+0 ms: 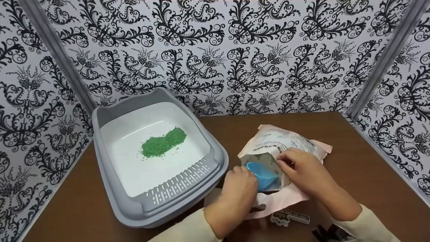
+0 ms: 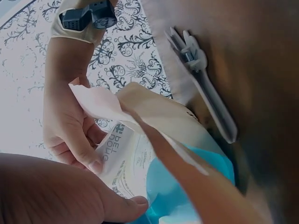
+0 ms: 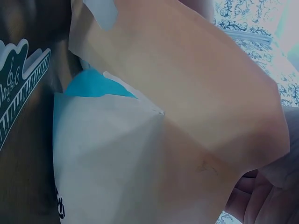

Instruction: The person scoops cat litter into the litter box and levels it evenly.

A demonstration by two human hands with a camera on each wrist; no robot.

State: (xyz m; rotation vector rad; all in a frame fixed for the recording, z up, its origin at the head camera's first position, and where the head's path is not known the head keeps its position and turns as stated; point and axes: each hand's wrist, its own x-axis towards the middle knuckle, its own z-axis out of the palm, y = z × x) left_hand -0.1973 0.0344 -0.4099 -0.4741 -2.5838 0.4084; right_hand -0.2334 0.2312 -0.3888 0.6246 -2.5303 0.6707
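My left hand (image 1: 240, 186) grips a translucent blue scoop (image 1: 263, 176) at the mouth of an opened pale pink and white bag (image 1: 285, 138). The bag lies on the table, its torn opening facing me. With thumb and fingers, my right hand (image 1: 304, 168) pinches the upper edge of that opening. In the left wrist view, the left thumb presses near the blue scoop (image 2: 170, 186), partly covered by the bag's flap. The bag wall (image 3: 107, 154) hides most of the scoop in the right wrist view. What is deeper inside the bag cannot be seen.
A grey litter box (image 1: 215, 148) with a white floor stands at left, holding a heap of green granules (image 1: 163, 143). A spring clip (image 1: 290, 216) marked "Music", with piano keys, lies in front of the bag. Patterned walls (image 1: 208, 57) enclose the brown table (image 1: 339, 144).
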